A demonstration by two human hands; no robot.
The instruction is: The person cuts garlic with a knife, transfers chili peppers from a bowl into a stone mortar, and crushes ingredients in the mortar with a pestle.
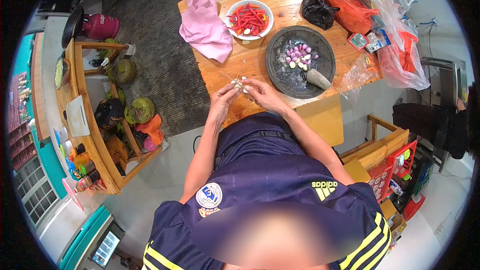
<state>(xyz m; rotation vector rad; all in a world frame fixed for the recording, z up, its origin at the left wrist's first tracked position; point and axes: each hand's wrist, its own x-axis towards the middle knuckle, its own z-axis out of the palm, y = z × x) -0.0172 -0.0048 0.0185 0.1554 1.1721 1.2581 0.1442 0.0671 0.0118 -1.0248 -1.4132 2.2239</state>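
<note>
Over the near left edge of the wooden table, my left hand (pixel 223 102) and my right hand (pixel 266 96) meet with fingers pinched on a small whitish garlic bulb (pixel 239 85). A thin dry stalk sticks out from it toward the upper left. The fingertips partly cover the garlic. Right of my hands stands a dark stone mortar (pixel 279 76) holding peeled purple shallots (pixel 300 50) and several pale garlic cloves (pixel 293 63). A stone pestle (pixel 318 79) leans on its lower right rim. Farther back, red chilies (pixel 248 18) fill a white bowl (pixel 270 16).
A pink cloth (pixel 205 27) hangs over the table's left edge. Along the right lie a black plastic bag (pixel 318 12), an orange bag (pixel 345 0), clear bags (pixel 400 52) and small packets (pixel 358 41). A wooden stool (pixel 317 120) stands below the table's near edge.
</note>
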